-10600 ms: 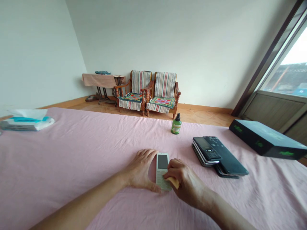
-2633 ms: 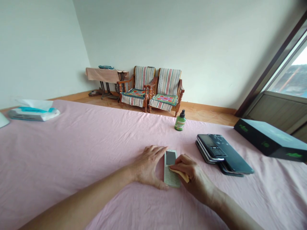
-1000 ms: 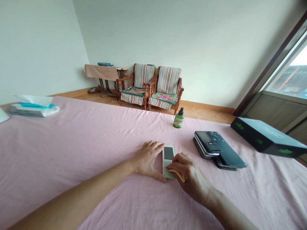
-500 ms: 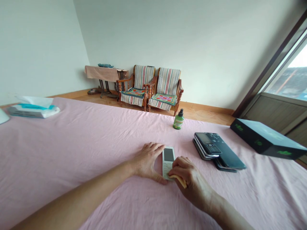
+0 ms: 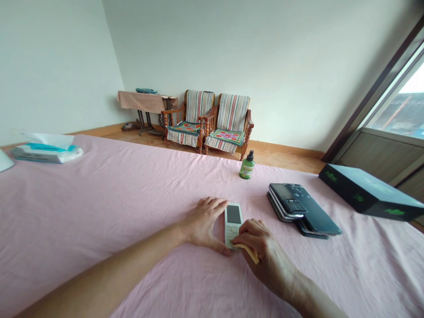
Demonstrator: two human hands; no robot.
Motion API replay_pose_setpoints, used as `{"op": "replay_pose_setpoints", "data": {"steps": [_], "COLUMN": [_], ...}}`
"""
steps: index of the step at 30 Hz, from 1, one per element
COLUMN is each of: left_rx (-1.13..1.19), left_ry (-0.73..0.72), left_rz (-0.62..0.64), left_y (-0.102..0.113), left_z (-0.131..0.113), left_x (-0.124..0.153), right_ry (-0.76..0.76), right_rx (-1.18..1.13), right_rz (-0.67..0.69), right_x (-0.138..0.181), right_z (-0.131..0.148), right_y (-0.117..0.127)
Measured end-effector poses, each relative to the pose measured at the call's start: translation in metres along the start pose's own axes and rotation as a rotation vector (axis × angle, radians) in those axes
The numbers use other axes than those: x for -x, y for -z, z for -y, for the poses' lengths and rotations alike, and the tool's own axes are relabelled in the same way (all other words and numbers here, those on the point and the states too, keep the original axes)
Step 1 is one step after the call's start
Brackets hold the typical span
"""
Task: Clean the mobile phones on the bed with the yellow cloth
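One tissue pack (image 5: 64, 155), white sheet (image 5: 49, 140) protruding; left hand (image 5: 206, 224) spread along white phone (image 5: 233, 215), right hand (image 5: 263, 247) pinching yellow cloth (image 5: 251, 253).

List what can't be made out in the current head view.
All in the head view:
White phone, lower right keys: covered by the right hand and yellow cloth.
Yellow cloth's full shape: partly hidden in that hand's grip.
Green bottle, label text: too small.
White object, far left: cut off by the picture's edge.
Phone stack, lower faces: hidden by phones above.
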State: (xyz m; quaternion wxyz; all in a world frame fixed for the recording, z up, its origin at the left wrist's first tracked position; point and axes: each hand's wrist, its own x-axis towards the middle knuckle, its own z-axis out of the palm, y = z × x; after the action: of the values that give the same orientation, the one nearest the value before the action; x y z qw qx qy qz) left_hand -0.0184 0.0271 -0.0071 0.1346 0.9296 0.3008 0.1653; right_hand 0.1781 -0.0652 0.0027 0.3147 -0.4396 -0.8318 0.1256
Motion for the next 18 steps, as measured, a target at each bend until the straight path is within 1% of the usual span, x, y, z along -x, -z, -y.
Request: {"op": "replay_pose_setpoints", "data": {"steps": [6, 10, 14, 18], "left_rx": [0.016, 0.024, 0.031, 0.023], "left_ry": [0.001, 0.003, 0.009, 0.009], "left_rz": [-0.005, -0.019, -0.006, 0.003], "left_y": [-0.0008, -0.0010, -0.0002, 0.0006], "left_z": [0.0009, 0.0007, 0.0000, -0.0004], "left_x": [-0.0002, -0.0002, -0.0001, -0.0003], "right_ry": [-0.028, -0.036, -0.033, -0.018], "right_rx": [0.032, 0.059, 0.056, 0.050], "right_rz": [0.037, 0.053, 0.045, 0.063], "right_x": [-0.0047, -0.0076, -0.0053, -0.0057], "right_z": [0.0061, 0.0064, 0.0037, 0.0075], "right_y": [-0.0049, -0.0017, 0.0025, -0.0015]}}
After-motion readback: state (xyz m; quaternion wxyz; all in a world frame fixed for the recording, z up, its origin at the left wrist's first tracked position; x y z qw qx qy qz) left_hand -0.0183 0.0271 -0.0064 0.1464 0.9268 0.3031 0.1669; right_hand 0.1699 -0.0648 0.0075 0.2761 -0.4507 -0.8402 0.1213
